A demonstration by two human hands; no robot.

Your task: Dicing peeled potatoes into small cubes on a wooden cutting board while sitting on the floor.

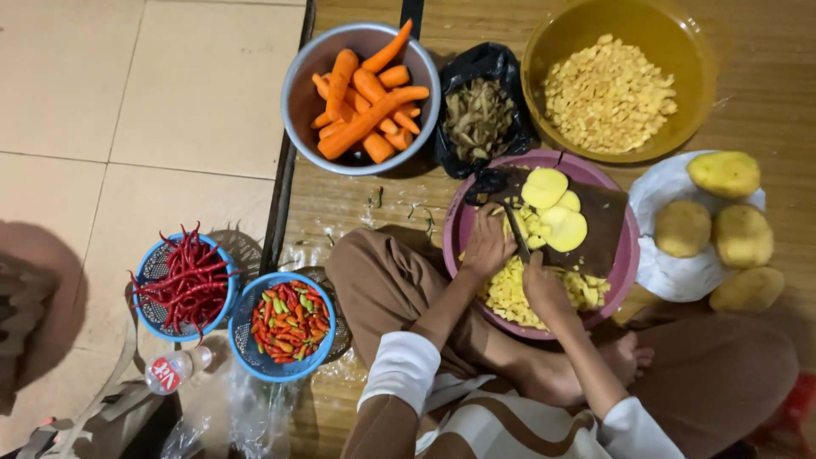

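I sit on a woven mat with a pink basin [627,255] in front of me. A dark cutting board [605,223] lies across it, bearing round potato slices [552,208]. My left hand [487,246] presses down on potato pieces at the board's left end. My right hand [544,285] grips a knife [515,231] whose blade points up toward the board. Diced potato [510,297] fills the basin under my hands.
A grey bowl of peeled carrots [365,93], a black bag of peelings [480,115] and a yellow bowl of diced potato [608,89] stand behind. Peeled potatoes [722,225] lie on a white bag at right. Two blue baskets of chillies [187,285] [287,323] sit at left by a small bottle [174,370].
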